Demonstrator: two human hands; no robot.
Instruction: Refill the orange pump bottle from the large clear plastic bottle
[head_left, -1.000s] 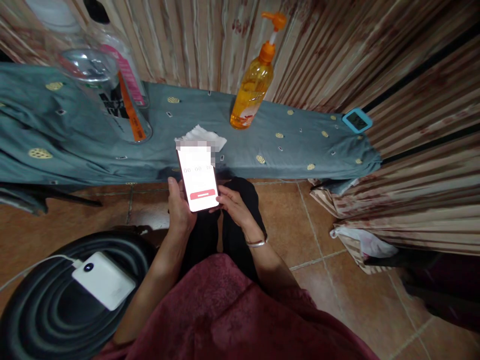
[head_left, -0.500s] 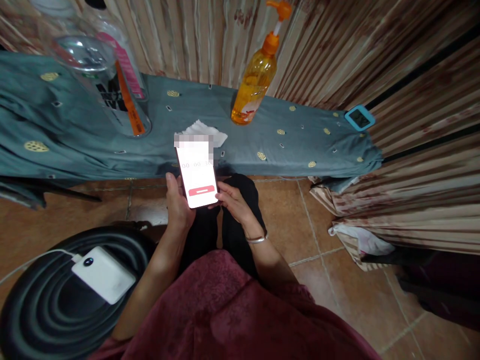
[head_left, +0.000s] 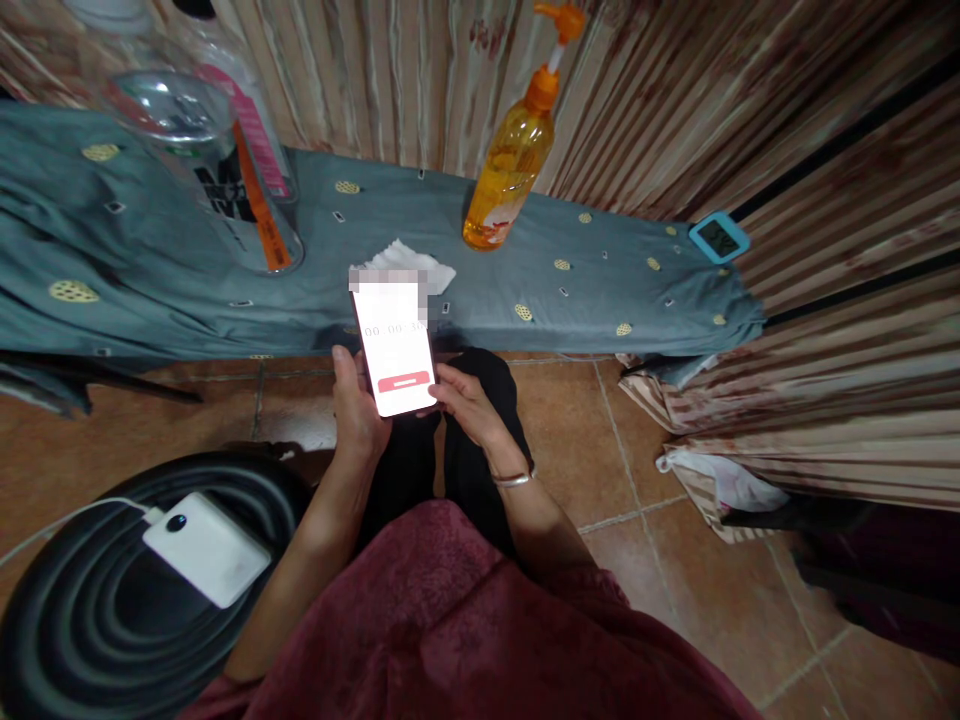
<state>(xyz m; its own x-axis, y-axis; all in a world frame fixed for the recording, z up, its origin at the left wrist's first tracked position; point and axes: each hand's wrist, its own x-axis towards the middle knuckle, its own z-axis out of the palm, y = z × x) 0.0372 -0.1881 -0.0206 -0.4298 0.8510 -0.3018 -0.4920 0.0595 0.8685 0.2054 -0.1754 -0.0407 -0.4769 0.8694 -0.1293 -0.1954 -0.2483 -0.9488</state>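
Note:
A smartphone (head_left: 396,350) with a bright white screen, timer digits and a red button is held upright over my lap. My left hand (head_left: 355,410) grips its left side, thumb along the edge and the other fingers hidden behind. On the lower right edge, my right hand (head_left: 466,402) holds it too, with the thumb at the screen's lower right corner. Behind the phone's top, a crumpled white tissue (head_left: 420,268) lies on the cloth-covered table (head_left: 585,300). Farther back stands a pump bottle (head_left: 510,165) of orange liquid.
Two clear plastic bottles, one with an orange-striped label (head_left: 259,215) and one with a pink label (head_left: 262,150), stand at the left. A blue digital clock (head_left: 720,237) is at the table's right end. A white power bank (head_left: 206,550) with a cable lies on a black round stool (head_left: 90,640).

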